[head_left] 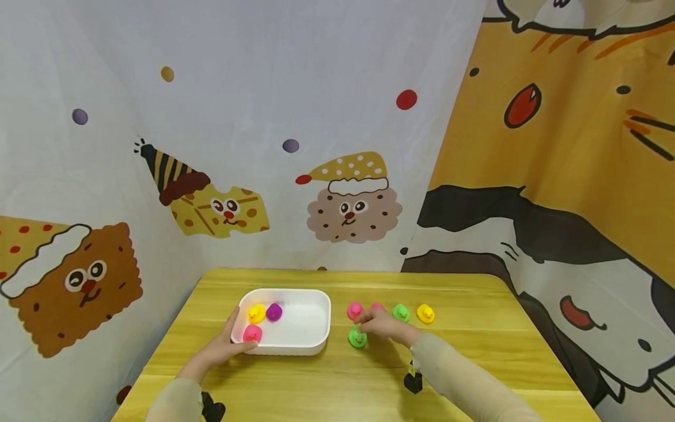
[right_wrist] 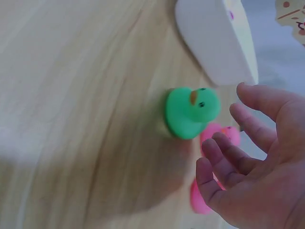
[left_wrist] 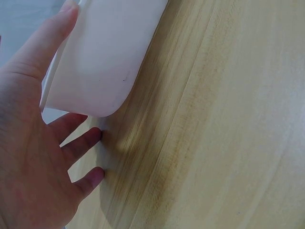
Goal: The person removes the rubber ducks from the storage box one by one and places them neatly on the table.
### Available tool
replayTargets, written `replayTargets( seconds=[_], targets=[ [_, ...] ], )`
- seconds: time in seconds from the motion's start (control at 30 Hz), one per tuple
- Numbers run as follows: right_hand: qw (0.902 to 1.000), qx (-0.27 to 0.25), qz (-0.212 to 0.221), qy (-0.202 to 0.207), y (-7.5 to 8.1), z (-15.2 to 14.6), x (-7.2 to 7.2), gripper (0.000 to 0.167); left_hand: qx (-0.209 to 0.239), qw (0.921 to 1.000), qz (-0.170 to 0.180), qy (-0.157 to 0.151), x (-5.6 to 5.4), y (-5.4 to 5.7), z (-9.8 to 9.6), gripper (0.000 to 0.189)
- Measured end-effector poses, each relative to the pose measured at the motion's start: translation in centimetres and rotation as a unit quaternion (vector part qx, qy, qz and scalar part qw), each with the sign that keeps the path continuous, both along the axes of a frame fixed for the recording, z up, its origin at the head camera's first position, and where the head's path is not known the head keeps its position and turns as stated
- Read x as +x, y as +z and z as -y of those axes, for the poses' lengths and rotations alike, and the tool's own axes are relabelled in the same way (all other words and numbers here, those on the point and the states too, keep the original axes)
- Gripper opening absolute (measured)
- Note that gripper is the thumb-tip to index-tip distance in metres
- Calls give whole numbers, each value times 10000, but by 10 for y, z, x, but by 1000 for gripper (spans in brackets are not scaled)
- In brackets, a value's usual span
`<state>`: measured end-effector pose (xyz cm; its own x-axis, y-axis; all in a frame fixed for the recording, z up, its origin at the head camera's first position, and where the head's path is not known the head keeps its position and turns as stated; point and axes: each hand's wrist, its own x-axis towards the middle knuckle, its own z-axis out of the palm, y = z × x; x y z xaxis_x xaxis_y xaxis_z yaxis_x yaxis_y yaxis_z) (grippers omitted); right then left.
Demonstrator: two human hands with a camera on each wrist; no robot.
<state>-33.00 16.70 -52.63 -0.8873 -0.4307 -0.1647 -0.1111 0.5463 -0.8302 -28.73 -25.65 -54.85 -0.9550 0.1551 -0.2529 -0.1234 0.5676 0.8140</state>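
My left hand (head_left: 222, 346) rests at the near left corner of a white plastic tray (head_left: 313, 346), its thumb on the rim and several fingers spread past the wall in the left wrist view. In the tray lie a yellow rubber duck (head_left: 256, 313), a purple duck (head_left: 274, 312) and a pink duck (head_left: 252, 334). Right of the tray, my right hand (head_left: 387, 325) hovers with loosely bent fingers over a green duck (right_wrist: 183, 114) and pink ducks. In the right wrist view nothing shows between its fingers, and it partly covers one pink duck (right_wrist: 199, 198).
Another pink duck (head_left: 355, 309), a second green duck (head_left: 401, 312) and a yellow duck (head_left: 425, 313) stand on the wooden table (head_left: 337, 387). Behind the table's far edge hangs a printed cloth (head_left: 237, 88) with cartoon figures.
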Motion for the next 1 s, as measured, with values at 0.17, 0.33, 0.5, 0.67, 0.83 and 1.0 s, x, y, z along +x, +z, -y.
replayTargets(
  seconds=[0.17, 0.33, 0.5, 0.67, 0.83, 1.0],
  targets=[
    [9999, 50, 49, 80, 15, 12, -6, 34, 42, 10000, -61, 4, 2, -1, 4, 114],
    [9995, -137, 208, 202, 24, 28, -14, 34, 61, 9999, -137, 1, 3, -4, 7, 115],
    [9994, -186, 165, 256, 31, 49, -23, 38, 84, 9998, -199, -4, 3, -6, 7, 114],
    [9990, -276, 136, 327, 39, 71, -30, 37, 150, 9997, -211, 7, 3, -5, 5, 114],
    [9986, -362, 302, 242, 43, 95, -35, 34, 222, 9994, -246, -12, 2, -3, 4, 114],
    [9967, -590, 526, 173, 42, 115, -40, 34, 205, 9994, -271, -2, 2, -2, 2, 113]
  ],
)
